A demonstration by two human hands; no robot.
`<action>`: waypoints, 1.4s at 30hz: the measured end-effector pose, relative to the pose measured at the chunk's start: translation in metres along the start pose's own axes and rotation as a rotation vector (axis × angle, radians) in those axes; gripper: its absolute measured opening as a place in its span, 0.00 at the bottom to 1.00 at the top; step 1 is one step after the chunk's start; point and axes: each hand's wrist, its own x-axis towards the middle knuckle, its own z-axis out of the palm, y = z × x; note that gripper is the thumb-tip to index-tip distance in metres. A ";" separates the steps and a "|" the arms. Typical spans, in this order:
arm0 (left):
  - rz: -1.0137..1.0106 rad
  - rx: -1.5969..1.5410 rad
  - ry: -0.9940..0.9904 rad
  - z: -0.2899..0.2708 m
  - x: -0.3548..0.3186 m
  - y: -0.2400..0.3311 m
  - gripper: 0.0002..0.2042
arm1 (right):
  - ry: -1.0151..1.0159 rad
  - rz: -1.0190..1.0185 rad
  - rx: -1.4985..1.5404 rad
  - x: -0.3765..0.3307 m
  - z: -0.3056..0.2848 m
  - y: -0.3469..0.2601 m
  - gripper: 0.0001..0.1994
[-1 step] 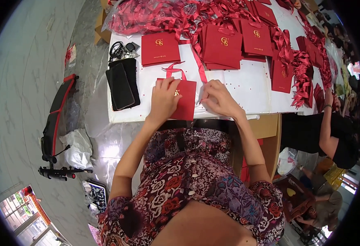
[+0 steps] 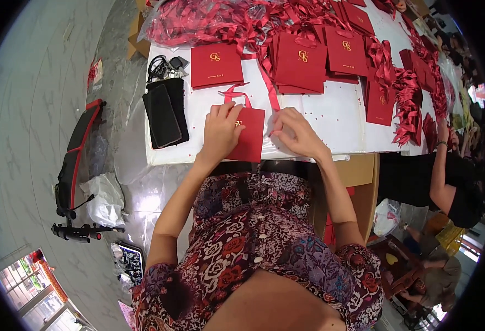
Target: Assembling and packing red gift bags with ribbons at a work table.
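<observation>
A small flat red paper bag (image 2: 252, 144) with a red ribbon handle (image 2: 234, 91) lies on the white table (image 2: 330, 118) near its front edge. My left hand (image 2: 220, 132) lies spread on the bag's left half and presses it down. My right hand (image 2: 298, 134) sits just right of the bag. Its fingers are curled together at the lower end of a loose red ribbon (image 2: 268, 83) that runs up the table. What is between the fingertips is hidden.
Flat red bags (image 2: 300, 63) lie in stacks across the table's far half, one single bag (image 2: 216, 65) at the left. Bagged ribbons (image 2: 209, 22) are heaped behind. A black pouch (image 2: 165, 116) and cables (image 2: 162, 66) lie left. Another person (image 2: 452, 182) sits at right. An exercise bench (image 2: 77, 165) stands on the floor.
</observation>
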 end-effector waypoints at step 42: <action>-0.159 -0.366 -0.024 0.014 0.008 0.003 0.08 | 0.270 0.090 -0.157 0.018 0.065 -0.019 0.09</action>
